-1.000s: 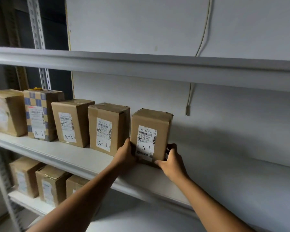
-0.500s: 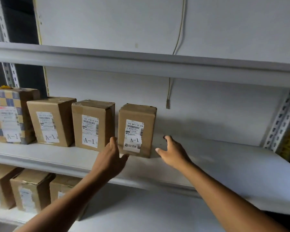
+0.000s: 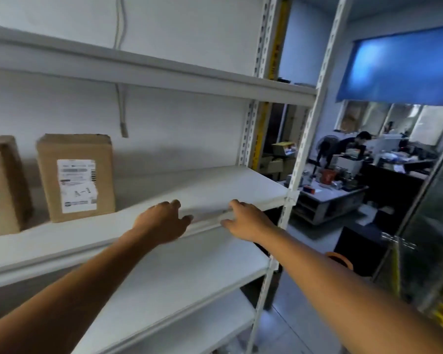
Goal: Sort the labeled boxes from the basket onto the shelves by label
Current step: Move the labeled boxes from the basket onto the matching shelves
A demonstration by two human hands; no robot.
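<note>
brown cardboard box with white label reading "a-1" [image 3: 76, 177] stands upright on the white metal middle shelf [image 3: 215, 186]; other label print too blurred to read. a 2nd brown cardboard box [image 3: 3, 185] sits left of it, cut off by the frame edge. left hand [image 3: 161, 222] and right hand [image 3: 248, 221] hover at the shelf's front edge, each grip loose, fingers relaxed, holding nothing.
</note>
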